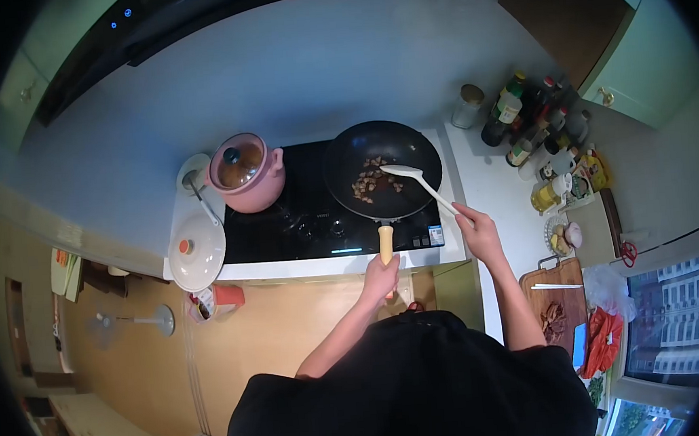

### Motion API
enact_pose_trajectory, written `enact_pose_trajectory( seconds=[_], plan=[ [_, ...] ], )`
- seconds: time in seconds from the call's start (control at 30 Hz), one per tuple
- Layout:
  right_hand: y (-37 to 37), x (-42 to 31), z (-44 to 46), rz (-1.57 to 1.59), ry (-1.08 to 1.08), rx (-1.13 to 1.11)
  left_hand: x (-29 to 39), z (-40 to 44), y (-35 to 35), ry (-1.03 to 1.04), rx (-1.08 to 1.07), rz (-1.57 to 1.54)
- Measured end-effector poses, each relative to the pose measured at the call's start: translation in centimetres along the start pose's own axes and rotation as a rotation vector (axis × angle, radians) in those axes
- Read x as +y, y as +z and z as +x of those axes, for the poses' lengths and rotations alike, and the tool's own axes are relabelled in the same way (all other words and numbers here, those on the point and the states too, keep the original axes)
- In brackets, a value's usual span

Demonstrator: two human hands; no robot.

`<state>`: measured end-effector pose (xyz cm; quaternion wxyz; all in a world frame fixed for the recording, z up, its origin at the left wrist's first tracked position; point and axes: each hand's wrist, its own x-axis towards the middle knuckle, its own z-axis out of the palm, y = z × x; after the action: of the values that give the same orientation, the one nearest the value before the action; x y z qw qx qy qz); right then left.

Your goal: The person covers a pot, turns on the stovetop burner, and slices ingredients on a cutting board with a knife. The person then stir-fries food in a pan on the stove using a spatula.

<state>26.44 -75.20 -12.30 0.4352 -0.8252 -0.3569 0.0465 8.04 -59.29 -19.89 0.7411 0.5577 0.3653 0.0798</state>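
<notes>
My left hand (381, 278) is wrapped round the pale yellow handle of a black wok (349, 149), which sits on the right side of the black cooktop (302, 236). Small browned pieces of food (370, 182) lie in the bottom of the wok. A white spatula (435, 196) is gripped by its handle in my right hand (478, 230). Its flat head rests in the wok at the edge of the food pieces; whether it touches the wok's bottom I cannot tell.
Left on the cooktop stands a pink pot (257, 190) with a glass lid. Beside it are a white lid (198, 253) and a ladle (204, 202). Sauce bottles (508, 110) crowd the back right counter. A wooden cutting board (560, 276) holds chopsticks and dark sliced meat.
</notes>
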Motion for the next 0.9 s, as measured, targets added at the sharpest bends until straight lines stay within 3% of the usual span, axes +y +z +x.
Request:
enact_pose_trajectory(
  seconds=[0.13, 0.3, 0.53, 0.73, 0.9],
  plan=[
    [0.8, -0.3, 1.0, 0.114, 0.165, 0.062, 1.8, 1.9, 0.5, -0.014, -0.012, 0.034],
    [0.2, 0.4, 0.5, 0.221, 0.336, -0.034, -0.4, 0.9, 0.0, 0.005, -0.028, 0.01],
    [0.9, -1.6, 1.3, 0.282, 0.298, -0.05, -1.9, 2.3, 0.5, -0.004, -0.025, -0.105],
    [5.9, -1.6, 2.6, -0.226, -0.066, 0.096, -2.6, 2.3, 0.2, -0.024, -0.039, -0.096],
    [8.0, 0.2, 1.5, -0.379, 0.001, -0.051, -2.6, 2.8, 0.0, -0.029, -0.064, -0.084]
  ],
)
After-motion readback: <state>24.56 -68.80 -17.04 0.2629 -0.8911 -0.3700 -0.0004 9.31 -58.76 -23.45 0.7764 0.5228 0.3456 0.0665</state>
